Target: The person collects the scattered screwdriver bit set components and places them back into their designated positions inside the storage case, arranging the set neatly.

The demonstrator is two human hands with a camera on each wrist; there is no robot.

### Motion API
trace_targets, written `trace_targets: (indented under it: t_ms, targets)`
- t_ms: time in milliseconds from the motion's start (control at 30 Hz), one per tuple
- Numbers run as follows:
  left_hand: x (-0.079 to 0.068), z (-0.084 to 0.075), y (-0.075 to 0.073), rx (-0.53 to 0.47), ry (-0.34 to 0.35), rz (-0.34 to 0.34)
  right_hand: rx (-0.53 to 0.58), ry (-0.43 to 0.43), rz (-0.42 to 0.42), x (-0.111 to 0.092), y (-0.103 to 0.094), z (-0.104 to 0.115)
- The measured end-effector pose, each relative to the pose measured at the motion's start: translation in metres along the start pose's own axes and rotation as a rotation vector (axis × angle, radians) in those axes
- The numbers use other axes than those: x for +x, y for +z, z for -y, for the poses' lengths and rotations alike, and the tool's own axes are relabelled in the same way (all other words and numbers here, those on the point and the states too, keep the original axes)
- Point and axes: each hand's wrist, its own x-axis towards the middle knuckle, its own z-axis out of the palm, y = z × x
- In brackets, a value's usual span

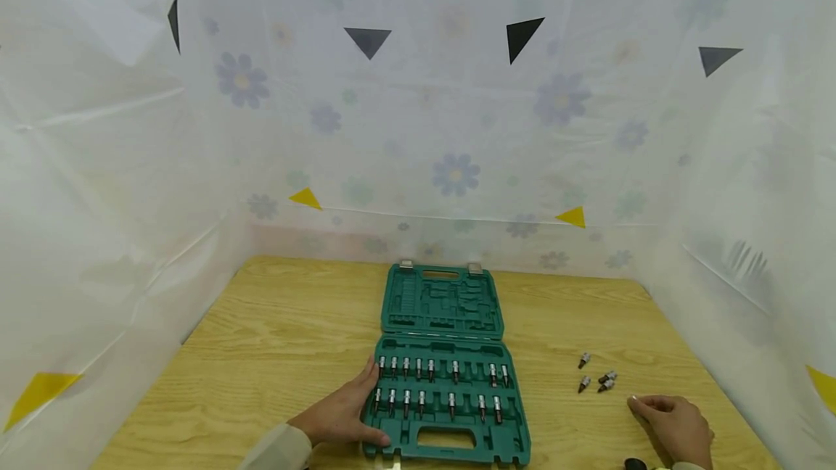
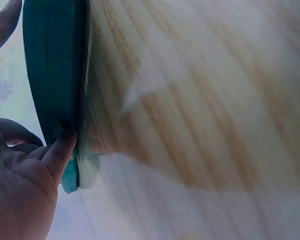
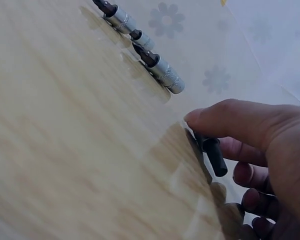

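A green plastic tool case [image 1: 516,426] lies open on the table, its lid [image 1: 424,310] folded back. Two rows of silver bit sockets [image 1: 452,403] stand in its slots, with gaps between some. My left hand [image 1: 342,408] holds the case at its near left corner, thumb on the front rim and fingers along the side wall. At the right, my right hand [image 1: 675,426] is low over the table. It pinches a dark-looking bit socket [image 3: 217,157] between thumb and fingers; the index finger is partly hidden behind the thumb.
Several loose bit sockets [image 1: 584,360] lie on the wooden table [image 1: 294,325], between the case and my right hand. White flowered sheeting [image 1: 418,129] encloses the table at the back and sides. A small black object [image 1: 635,464] shows at the bottom edge, beside the right wrist.
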Motion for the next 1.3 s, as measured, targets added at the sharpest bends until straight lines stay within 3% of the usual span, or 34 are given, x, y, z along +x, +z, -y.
trace_targets:
  t_ms: [700, 1000, 1300]
  targets:
    - [0.000, 0.000, 0.000, -0.001, 0.007, -0.002, 0.224, -0.018, -0.271, -0.009, 0.009, 0.020]
    - [0.000, -0.002, 0.001, -0.004, -0.002, -0.013, 0.258, -0.102, -0.368, -0.011, 0.017, 0.042]
    - [-0.001, -0.002, 0.002, -0.002, -0.001, -0.013, 0.323, -0.131, -0.369, -0.018, 0.028, 0.071]
